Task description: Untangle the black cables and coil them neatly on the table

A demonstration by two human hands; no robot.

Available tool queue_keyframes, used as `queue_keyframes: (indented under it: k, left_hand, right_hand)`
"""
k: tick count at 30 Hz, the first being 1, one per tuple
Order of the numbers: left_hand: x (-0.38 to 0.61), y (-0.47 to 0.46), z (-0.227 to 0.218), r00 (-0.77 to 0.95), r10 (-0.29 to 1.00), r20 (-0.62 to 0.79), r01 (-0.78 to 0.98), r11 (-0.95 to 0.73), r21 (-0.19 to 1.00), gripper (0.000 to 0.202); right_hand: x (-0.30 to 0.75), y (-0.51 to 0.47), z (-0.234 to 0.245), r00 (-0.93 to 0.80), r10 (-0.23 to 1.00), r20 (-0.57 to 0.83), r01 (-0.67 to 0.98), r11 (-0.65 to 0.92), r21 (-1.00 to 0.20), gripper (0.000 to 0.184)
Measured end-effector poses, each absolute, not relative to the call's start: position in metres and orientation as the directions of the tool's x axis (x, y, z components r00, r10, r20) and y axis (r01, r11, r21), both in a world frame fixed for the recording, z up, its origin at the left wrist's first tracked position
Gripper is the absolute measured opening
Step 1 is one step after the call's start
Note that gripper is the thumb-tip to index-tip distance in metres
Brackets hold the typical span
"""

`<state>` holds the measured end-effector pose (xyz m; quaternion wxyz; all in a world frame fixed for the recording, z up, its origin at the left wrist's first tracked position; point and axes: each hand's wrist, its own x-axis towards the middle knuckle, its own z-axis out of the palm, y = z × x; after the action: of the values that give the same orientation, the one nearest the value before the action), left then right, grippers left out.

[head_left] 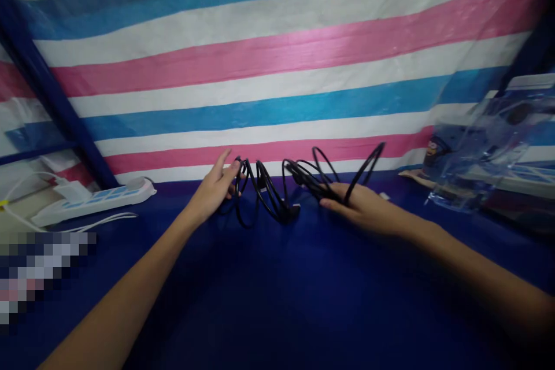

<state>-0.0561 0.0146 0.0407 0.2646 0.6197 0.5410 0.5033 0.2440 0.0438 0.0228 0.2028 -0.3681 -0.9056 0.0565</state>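
Observation:
A black cable (277, 185) lies in several loose loops on the dark blue tabletop (269, 289), near the striped sheet at the back. My left hand (214, 188) pinches the left end of the loops between thumb and fingers. My right hand (364, 205) grips a bunch of the loops at the right, palm down on the table. A small plug end (296, 207) of the cable hangs between my hands, just above the table.
A white power strip (93, 199) with a white cord lies at the left edge. Clear plastic bags (481, 156) with dark items rest at the right. A pink, white and blue striped tarp (277, 63) forms the back wall. A blue post (52, 98) stands at left.

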Motion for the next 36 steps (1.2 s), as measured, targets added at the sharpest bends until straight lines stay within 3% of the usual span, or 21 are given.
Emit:
queue_keyframes:
  k: [4, 7, 13, 16, 18, 20, 24, 28, 31, 34, 36]
  left_hand:
    - [-0.026, 0.007, 0.031, 0.038, 0.956, 0.292, 0.412, -0.281, 0.867, 0.071]
    - [-0.009, 0.004, 0.025, 0.079, 0.967, 0.242, 0.36, -0.254, 0.898, 0.078]
    - [0.012, -0.002, 0.021, 0.035, 0.981, 0.193, -0.043, -0.191, 0.981, 0.086]
    - [0.01, -0.006, 0.027, 0.049, 0.976, 0.212, -0.175, -0.2, 0.964, 0.088]
    - [0.006, -0.007, 0.032, 0.024, 0.969, 0.248, -0.156, -0.241, 0.958, 0.081]
    - [0.004, -0.008, 0.035, -0.049, 0.96, 0.277, -0.019, -0.278, 0.96, 0.077]
    - [0.013, -0.008, 0.033, -0.138, 0.943, 0.302, 0.209, -0.27, 0.94, 0.098]
    - [0.032, -0.009, 0.022, 0.064, 0.947, 0.316, 0.06, -0.319, 0.946, 0.102]
    - [0.034, -0.009, 0.021, 0.04, 0.937, 0.348, -0.056, -0.345, 0.937, 0.091]
    - [0.017, -0.003, 0.027, -0.067, 0.923, 0.379, -0.043, -0.382, 0.923, 0.077]
    - [-0.006, 0.006, 0.031, -0.128, 0.905, 0.406, 0.074, -0.4, 0.914, 0.077]
  right_hand:
    - [0.235, 0.04, 0.014, -0.776, 0.558, 0.294, 0.538, 0.829, -0.154, 0.034]
    - [0.239, 0.041, 0.014, -0.757, 0.586, 0.289, 0.564, 0.809, -0.165, 0.034]
    - [0.236, 0.034, 0.013, -0.753, 0.607, 0.255, 0.583, 0.794, -0.171, 0.026]
    - [0.231, 0.031, 0.012, -0.75, 0.603, 0.272, 0.533, 0.795, -0.29, 0.027]
    - [0.231, 0.031, 0.014, -0.717, 0.631, 0.296, 0.511, 0.765, -0.392, 0.025]
    - [0.231, 0.032, 0.017, -0.654, 0.674, 0.345, 0.496, 0.726, -0.477, 0.024]
    - [0.225, 0.023, 0.023, -0.545, 0.702, 0.459, 0.384, 0.695, -0.607, 0.027]
    - [0.211, 0.009, 0.024, -0.666, 0.603, 0.439, 0.264, 0.741, -0.617, 0.027]
    - [0.208, 0.006, 0.027, -0.705, 0.558, 0.438, 0.273, 0.783, -0.56, 0.026]
    - [0.218, 0.015, 0.033, -0.549, 0.677, 0.49, 0.372, 0.723, -0.582, 0.031]
    - [0.231, 0.026, 0.038, -0.412, 0.768, 0.49, 0.453, 0.64, -0.621, 0.037]
